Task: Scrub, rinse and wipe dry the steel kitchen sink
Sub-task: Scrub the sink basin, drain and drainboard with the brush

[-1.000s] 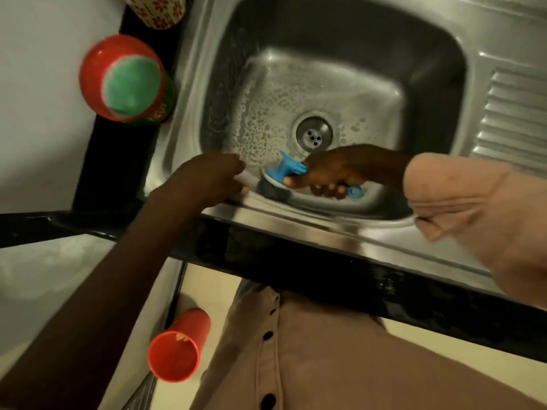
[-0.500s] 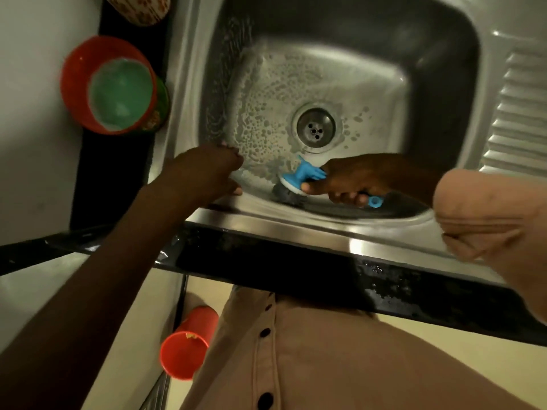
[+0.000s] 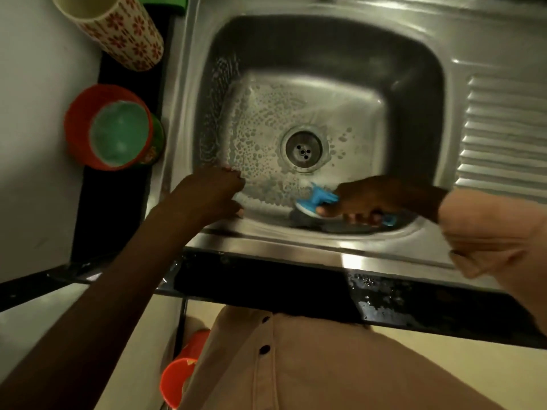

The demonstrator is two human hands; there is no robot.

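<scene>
1. where the basin's near wall curves down at about 5 o'clock from the drain, the right hand [image 3: 367, 199] is clenched around the handle of a blue scrub brush [image 3: 318, 201], fingers curled under it and the blue handle end poking out past the little finger.
2. the brush's dark bristle head presses against the near wall of the steel sink [image 3: 414, 84], just at 9 o'clock of that hand.
3. the left hand [image 3: 213, 192] rests on the sink's near left corner, at 9 o'clock from the brush, fingers curled over the rim edge and gripping it.
4. soapy foam [image 3: 254, 128] speckles the basin floor and left wall, mostly at 9 o'clock from the drain [image 3: 304, 149].
5. a ribbed draining board [image 3: 506, 128] lies at 3 o'clock of the basin.
6. on the dark counter at 9 o'clock stand an orange cup [image 3: 112, 134] with a pale green inside and, at 11 o'clock, a flower-patterned cup [image 3: 118, 28].
7. another orange cup [image 3: 177, 377] sits low down at 7 o'clock, below the counter edge.
</scene>
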